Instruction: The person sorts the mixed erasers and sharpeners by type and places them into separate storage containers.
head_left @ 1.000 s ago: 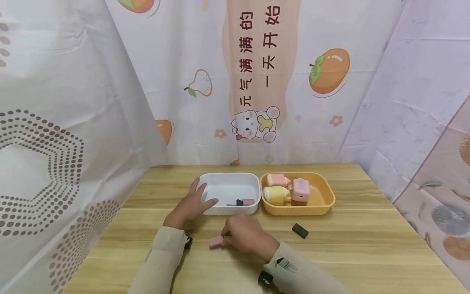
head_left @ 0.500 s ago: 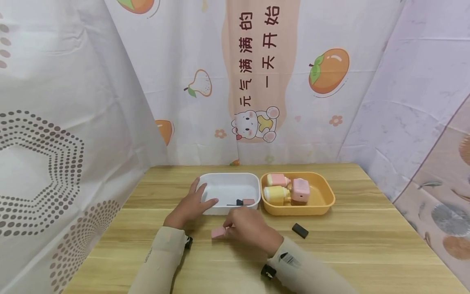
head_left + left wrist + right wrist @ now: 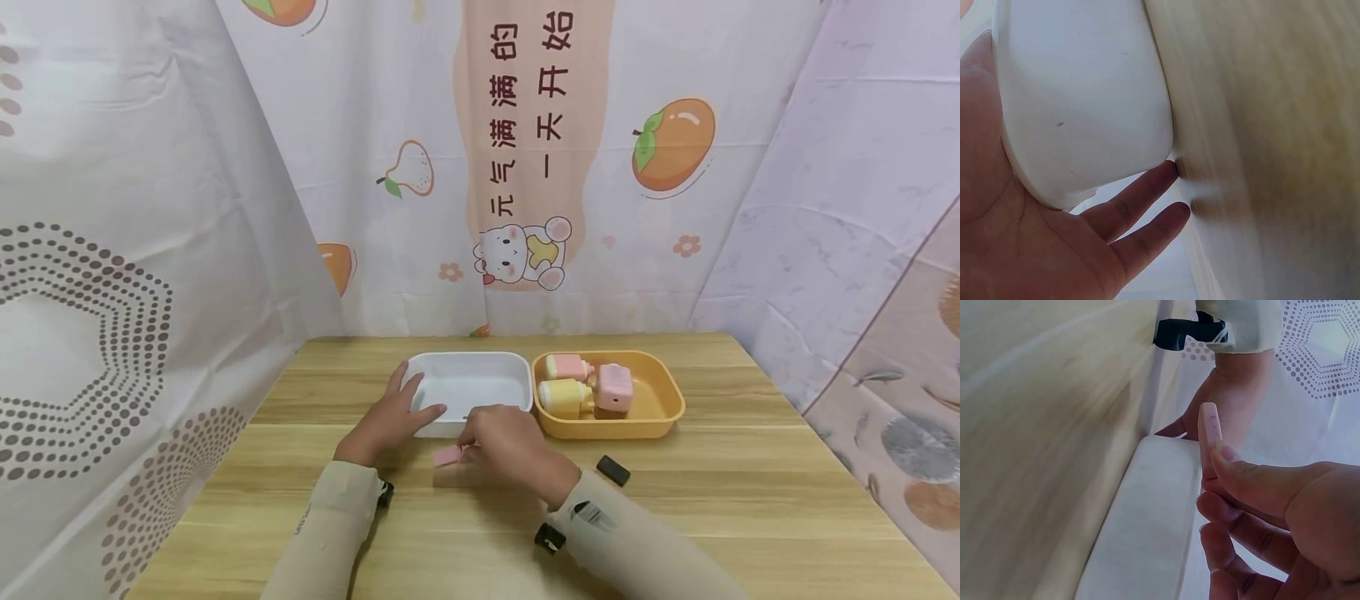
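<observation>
In the head view my right hand [image 3: 512, 448] pinches a small flat pink block [image 3: 447, 455] just in front of the white tray [image 3: 433, 428]. The right wrist view shows the pink block [image 3: 1210, 434] held upright between thumb and fingers, with faint dark marks on its side. My left hand [image 3: 388, 423] rests against the tray's left end with its fingers spread. In the left wrist view the white tray's corner [image 3: 1085, 94] lies against the palm, and two nearly straight fingers [image 3: 1154, 237] reach past it toward the table. My right hand now covers the tray's front right part.
Right beside the white tray stands a yellow tray [image 3: 663, 408]. It holds a pink bottle [image 3: 566, 367], a yellow bottle [image 3: 562, 396] and a pink cube-like piece [image 3: 614, 387]. A black block [image 3: 613, 471] lies on the wooden table [image 3: 712, 517]. Patterned curtains [image 3: 375, 275] surround the table.
My right hand has moved forward with the pink block, from the table toward the white tray's front edge, and now hides the small items inside it. My left hand has stayed in place.
</observation>
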{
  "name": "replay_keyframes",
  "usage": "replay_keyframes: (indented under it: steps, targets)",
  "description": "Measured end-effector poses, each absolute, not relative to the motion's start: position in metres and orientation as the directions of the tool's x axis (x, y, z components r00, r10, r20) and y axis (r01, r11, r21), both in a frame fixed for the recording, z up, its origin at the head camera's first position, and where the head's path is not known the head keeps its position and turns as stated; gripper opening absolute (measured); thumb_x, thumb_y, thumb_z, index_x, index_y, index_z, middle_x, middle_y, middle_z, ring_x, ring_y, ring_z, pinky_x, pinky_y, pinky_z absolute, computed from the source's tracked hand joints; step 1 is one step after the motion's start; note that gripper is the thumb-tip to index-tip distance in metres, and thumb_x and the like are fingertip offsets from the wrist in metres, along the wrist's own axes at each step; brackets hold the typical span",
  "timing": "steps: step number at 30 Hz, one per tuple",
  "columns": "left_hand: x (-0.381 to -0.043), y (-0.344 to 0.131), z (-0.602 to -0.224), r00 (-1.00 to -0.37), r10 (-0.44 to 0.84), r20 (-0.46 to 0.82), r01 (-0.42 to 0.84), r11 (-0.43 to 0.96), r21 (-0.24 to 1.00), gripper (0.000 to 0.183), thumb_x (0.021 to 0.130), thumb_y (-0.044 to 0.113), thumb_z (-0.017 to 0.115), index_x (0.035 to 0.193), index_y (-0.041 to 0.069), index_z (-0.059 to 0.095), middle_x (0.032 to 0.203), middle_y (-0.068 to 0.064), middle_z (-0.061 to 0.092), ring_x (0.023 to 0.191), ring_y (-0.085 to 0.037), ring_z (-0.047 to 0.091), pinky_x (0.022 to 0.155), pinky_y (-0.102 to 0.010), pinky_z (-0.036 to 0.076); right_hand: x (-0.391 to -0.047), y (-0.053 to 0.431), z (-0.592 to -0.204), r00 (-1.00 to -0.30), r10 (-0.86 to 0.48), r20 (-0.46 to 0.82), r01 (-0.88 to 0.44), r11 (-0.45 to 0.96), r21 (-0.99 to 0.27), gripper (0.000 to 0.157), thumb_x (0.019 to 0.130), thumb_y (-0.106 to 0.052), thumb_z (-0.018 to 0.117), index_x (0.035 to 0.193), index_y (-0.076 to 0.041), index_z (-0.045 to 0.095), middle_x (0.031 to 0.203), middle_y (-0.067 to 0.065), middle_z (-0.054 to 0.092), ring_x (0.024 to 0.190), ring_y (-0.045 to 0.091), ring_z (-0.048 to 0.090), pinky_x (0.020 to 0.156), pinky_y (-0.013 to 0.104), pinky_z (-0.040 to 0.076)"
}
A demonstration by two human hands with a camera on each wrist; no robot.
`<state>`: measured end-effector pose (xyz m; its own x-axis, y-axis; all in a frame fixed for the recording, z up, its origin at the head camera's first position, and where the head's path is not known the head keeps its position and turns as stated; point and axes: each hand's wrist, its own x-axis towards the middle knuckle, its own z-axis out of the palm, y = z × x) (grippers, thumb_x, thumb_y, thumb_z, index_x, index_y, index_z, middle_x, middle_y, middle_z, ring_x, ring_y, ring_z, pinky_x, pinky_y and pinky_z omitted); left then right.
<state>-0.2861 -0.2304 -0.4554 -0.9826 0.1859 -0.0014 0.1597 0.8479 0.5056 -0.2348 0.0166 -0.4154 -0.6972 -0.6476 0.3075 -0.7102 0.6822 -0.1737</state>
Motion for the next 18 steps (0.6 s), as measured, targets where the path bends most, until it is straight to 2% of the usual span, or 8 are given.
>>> replay_keyframes:
  steps: [6, 12, 18]
  targets:
    - [-0.287, -0.231, -0.455, -0.982, 0.189, -0.002, 0.162, 0.846, 0.508, 0.101, 0.094, 0.074, 0.054, 0.166, 0.011, 0.023, 0.175, -0.013, -0.006, 0.139, -0.043, 0.051, 0.108, -0.060, 0.046, -0.238, 0.020, -0.406, -0.717, -0.629, 0.299, -0.692, 0.695, -0.197, 0.010, 0.088, -0.031, 0.084, 0.097, -0.028, 0.085, 0.091, -0.015, 0.073, 0.080, 0.002, 0.066, 0.064, 0.023, 0.052]
    - [-0.286, -0.230, -0.454, -0.983, 0.182, -0.005, 0.153, 0.844, 0.514, 0.098, 0.095, 0.073, 0.055, 0.166, 0.012, 0.024, 0.175, -0.010, -0.007, 0.140, -0.043, 0.050, 0.109, -0.060, 0.044, -0.245, 0.024, -0.401, -0.736, -0.603, 0.309, -0.670, 0.713, -0.206, 0.012, 0.088, -0.027, 0.084, 0.100, -0.026, 0.085, 0.094, -0.014, 0.073, 0.087, 0.007, 0.068, 0.070, 0.027, 0.055]
    - [-0.287, -0.231, -0.455, -0.983, 0.183, 0.004, 0.159, 0.846, 0.509, 0.097, 0.096, 0.071, 0.055, 0.165, 0.011, 0.025, 0.175, -0.012, -0.005, 0.137, -0.043, 0.053, 0.107, -0.061, 0.045, -0.253, 0.023, -0.399, -0.743, -0.590, 0.315, -0.658, 0.729, -0.188, 0.012, 0.088, -0.027, 0.084, 0.100, -0.025, 0.085, 0.093, -0.012, 0.075, 0.085, 0.011, 0.066, 0.071, 0.027, 0.055]
